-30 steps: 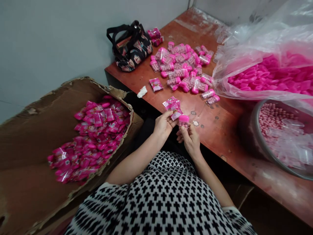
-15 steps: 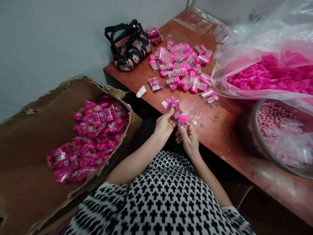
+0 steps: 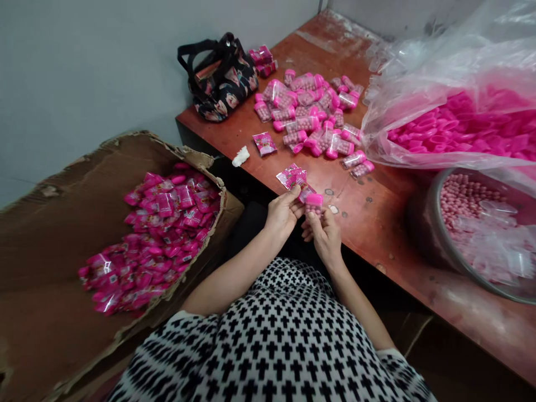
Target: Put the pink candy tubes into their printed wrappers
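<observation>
In my right hand is a small clear candy bottle with a pink cap, filled with pink balls. Thumb and fingers close around its lower part, cap upward. My left hand pinches a pink printed wrapper between thumb and fingers, right beside the bottle. Behind it on the table edge lie a few more flat pink wrappers. Farther back is a pile of filled candy bottles with pink caps, lying on their sides.
A torn cardboard box at left holds many pink packets. On the red-brown table are a floral handbag, a white crumpled scrap, a single packet, a plastic bag of pink caps and a tub of pink balls and clear bottles.
The bottle has shifted very slightly toward the wrapper in my left hand. Both hands keep their grips, and the other things lie as before.
</observation>
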The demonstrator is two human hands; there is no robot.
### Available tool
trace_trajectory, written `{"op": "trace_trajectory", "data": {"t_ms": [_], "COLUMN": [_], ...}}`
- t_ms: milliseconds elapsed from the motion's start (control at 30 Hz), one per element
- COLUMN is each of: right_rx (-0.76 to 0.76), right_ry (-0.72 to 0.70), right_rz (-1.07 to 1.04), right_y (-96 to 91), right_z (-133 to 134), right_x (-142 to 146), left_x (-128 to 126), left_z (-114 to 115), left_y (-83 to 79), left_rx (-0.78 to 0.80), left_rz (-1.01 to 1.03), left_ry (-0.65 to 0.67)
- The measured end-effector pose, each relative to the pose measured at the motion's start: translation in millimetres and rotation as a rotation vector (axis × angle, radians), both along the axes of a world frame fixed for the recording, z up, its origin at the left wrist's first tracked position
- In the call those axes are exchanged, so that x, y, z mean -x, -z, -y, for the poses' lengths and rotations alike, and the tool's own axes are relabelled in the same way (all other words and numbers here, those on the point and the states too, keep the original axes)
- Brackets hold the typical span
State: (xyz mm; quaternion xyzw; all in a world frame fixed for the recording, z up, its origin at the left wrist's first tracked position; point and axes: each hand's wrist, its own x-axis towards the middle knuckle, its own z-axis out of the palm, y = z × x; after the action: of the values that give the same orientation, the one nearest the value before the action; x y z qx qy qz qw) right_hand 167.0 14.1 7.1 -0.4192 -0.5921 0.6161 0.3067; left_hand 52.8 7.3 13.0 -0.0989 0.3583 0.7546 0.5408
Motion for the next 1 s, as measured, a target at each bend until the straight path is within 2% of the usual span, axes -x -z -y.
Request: {"op": "trace_trajectory", "data": {"t_ms": [200, 367, 567, 633, 767, 833, 1000], "right_rx": [0.151, 0.065, -0.035, 0.016, 0.228, 0.269, 0.054], "right_ry": [-0.064, -0.025, 0.01, -0.012, -0.112, -0.125, -0.023], "right_rz": [-0.106, -0.075, -0.017, -0.064, -0.214, -0.238, -0.129], "right_y": [-0.8, 3.1, 9.1, 9.9, 11.4, 11.7, 8.3], "right_z": [-4.6, -5.3, -5.4, -7.3, -12.7, -14.9, -18.5], "right_x": [1.7, 1.8, 1.9, 2.2, 2.8, 3.0, 4.5], "left_x": [3.7, 4.4, 4.4, 6.4, 11.3, 12.1, 7.2], "left_z": [0.8, 1.4, 0.5, -0.5, -2.7, -3.1, -1.1], "left_y": [-1.6, -3.2, -0.8, 0.1, -0.1, -1.0, -2.7], "left_rx": [-0.058, -0.116, -0.049, -0.056, -0.065, -0.058, -0.049], "left_rz": [-0.141, -0.256, -0.284, -0.313, -0.414, -0.48, -0.518], "left_ry": [0.129, 0.237, 0.305, 0.33, 0.352, 0.363, 0.39]}}
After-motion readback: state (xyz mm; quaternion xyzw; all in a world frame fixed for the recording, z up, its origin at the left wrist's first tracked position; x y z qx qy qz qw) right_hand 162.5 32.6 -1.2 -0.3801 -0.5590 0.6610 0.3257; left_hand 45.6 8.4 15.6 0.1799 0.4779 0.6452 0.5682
